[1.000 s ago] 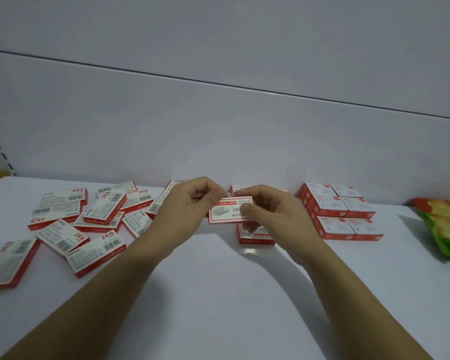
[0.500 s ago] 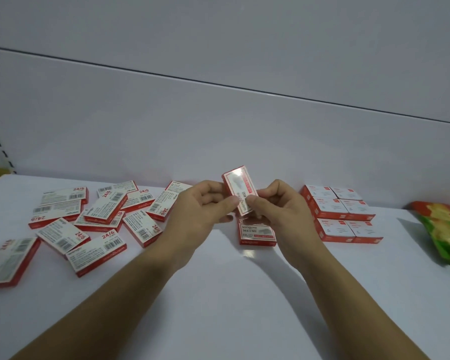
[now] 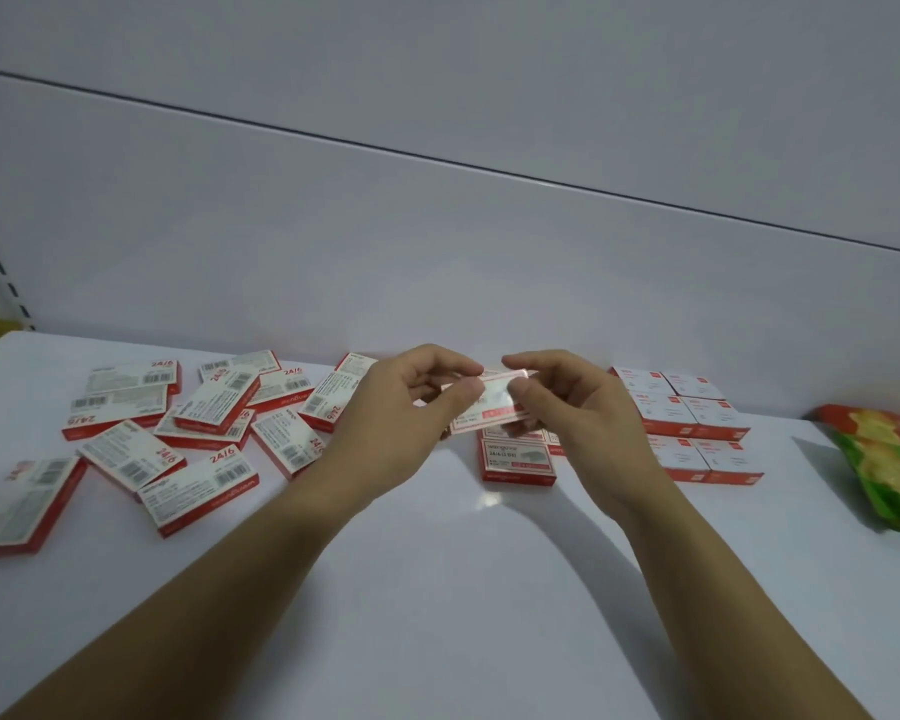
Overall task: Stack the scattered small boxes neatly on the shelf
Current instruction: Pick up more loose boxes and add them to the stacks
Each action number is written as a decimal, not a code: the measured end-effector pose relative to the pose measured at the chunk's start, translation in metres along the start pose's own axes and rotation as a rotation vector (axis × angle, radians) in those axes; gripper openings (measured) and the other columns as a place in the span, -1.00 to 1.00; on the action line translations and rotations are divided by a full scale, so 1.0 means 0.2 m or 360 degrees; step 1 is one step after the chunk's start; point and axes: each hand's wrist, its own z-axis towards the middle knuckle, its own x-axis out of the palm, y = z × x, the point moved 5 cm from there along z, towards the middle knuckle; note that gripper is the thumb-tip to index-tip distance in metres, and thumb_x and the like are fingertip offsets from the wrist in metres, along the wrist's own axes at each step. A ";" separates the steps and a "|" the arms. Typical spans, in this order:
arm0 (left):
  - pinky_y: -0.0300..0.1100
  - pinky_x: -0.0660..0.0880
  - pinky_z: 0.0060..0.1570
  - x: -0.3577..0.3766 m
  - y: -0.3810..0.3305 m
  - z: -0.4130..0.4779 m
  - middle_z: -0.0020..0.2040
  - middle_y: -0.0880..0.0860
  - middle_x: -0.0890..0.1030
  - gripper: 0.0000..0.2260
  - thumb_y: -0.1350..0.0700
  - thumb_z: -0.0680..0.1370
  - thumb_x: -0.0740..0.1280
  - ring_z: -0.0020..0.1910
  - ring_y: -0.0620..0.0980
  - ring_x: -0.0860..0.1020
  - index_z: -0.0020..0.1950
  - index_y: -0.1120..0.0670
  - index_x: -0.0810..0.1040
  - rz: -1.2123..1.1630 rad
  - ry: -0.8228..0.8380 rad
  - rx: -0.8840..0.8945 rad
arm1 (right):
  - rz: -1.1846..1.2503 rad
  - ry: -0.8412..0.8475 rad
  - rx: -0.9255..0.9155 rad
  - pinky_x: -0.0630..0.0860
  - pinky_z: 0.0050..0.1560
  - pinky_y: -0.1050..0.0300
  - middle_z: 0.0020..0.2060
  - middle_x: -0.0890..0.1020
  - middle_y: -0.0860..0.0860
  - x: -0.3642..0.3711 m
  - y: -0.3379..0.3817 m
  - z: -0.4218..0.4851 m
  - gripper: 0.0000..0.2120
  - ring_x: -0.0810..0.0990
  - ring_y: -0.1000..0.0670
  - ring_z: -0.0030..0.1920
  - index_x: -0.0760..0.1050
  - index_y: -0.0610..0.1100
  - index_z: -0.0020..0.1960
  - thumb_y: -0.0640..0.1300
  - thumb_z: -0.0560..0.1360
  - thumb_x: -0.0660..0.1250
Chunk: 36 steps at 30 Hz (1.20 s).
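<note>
Flat rectangular red-white cardboard box [image 3: 492, 413] pinched between left grip [image 3: 406, 407], right grip [image 3: 583, 413], above smooth white shelf [image 3: 437, 589]; similar boxes [image 3: 201, 483] scattered left.

Box [image 3: 489, 414] (blurred): left grip [image 3: 396, 413], right grip [image 3: 583, 418]

A white shelf board [image 3: 437, 589] is spreading across the lower view and meeting a pale grey back panel [image 3: 437, 262]. A thin dark seam [image 3: 437, 161] is slanting across that panel. A slotted upright [image 3: 1, 275] is showing at far left. Soft light is glinting on the board.
</note>
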 end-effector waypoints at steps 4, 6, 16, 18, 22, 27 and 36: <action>-0.33 0.51 -0.18 0.04 -0.03 -0.03 -0.01 -0.20 0.55 -0.59 -0.02 0.37 0.52 -0.03 -0.23 0.52 0.15 -0.16 0.48 0.0629 0.0063 0.0304 | -0.0061 -0.0078 -0.0003 0.61 -0.17 0.14 -0.17 0.70 -0.07 -0.04 -0.01 0.01 -0.88 0.69 -0.07 -0.13 0.62 -0.12 0.03 -0.23 0.53 0.35; -0.37 0.46 -0.12 0.04 -0.04 -0.04 -0.01 -0.19 0.55 -0.61 -0.01 0.39 0.51 -0.02 -0.25 0.49 0.15 -0.12 0.46 0.0770 0.0025 0.0375 | -0.0095 -0.0029 0.0035 0.60 -0.17 0.15 -0.13 0.71 -0.04 -0.04 -0.02 0.01 -0.86 0.69 -0.07 -0.12 0.61 -0.11 0.06 -0.23 0.51 0.37; -0.41 0.43 -0.10 0.06 -0.04 -0.06 0.01 -0.19 0.60 -0.66 -0.05 0.43 0.47 -0.02 -0.27 0.51 0.15 -0.12 0.46 0.0830 0.0015 0.0310 | -0.1465 0.0348 -0.0368 0.33 -0.09 0.59 -0.04 0.55 0.31 -0.08 0.17 0.03 -0.53 0.48 0.34 0.02 0.52 0.14 0.18 -0.14 0.34 0.54; -0.47 0.37 -0.10 0.10 -0.04 -0.07 0.03 -0.18 0.60 -0.64 -0.07 0.44 0.45 -0.02 -0.24 0.49 0.18 -0.12 0.46 0.0909 0.0038 0.0340 | -0.1600 0.0389 -0.0410 0.31 -0.09 0.57 -0.03 0.54 0.26 -0.10 0.17 0.02 -0.55 0.48 0.33 -0.01 0.54 0.10 0.20 -0.10 0.35 0.54; -0.27 0.26 0.11 0.20 -0.05 -0.09 0.25 -0.08 0.52 -0.48 -0.12 0.46 0.40 0.16 -0.16 0.38 0.38 -0.05 0.38 0.1225 0.0127 0.0454 | -0.1649 0.0348 -0.0322 0.31 -0.09 0.51 -0.03 0.54 0.23 -0.25 0.11 0.00 -0.58 0.50 0.24 -0.04 0.55 0.10 0.20 -0.04 0.36 0.52; -0.12 0.30 0.17 0.24 0.01 -0.12 0.27 -0.07 0.45 -0.57 -0.18 0.50 0.31 0.21 -0.05 0.39 0.35 -0.11 0.43 0.1560 0.0266 0.0379 | -0.1599 0.0178 -0.0032 0.35 -0.10 0.52 -0.07 0.54 0.28 -0.48 -0.04 -0.08 -0.58 0.53 0.26 -0.04 0.57 0.10 0.17 -0.07 0.34 0.54; -0.18 0.21 0.14 0.28 0.10 -0.11 0.26 -0.15 0.43 -0.60 -0.28 0.54 0.12 0.19 -0.11 0.37 0.32 -0.20 0.45 0.1792 0.0568 0.0308 | -0.1653 0.0221 0.0159 0.31 -0.17 0.49 -0.10 0.57 0.22 -0.53 -0.14 -0.08 -0.65 0.52 0.22 -0.09 0.61 0.10 0.11 -0.07 0.34 0.54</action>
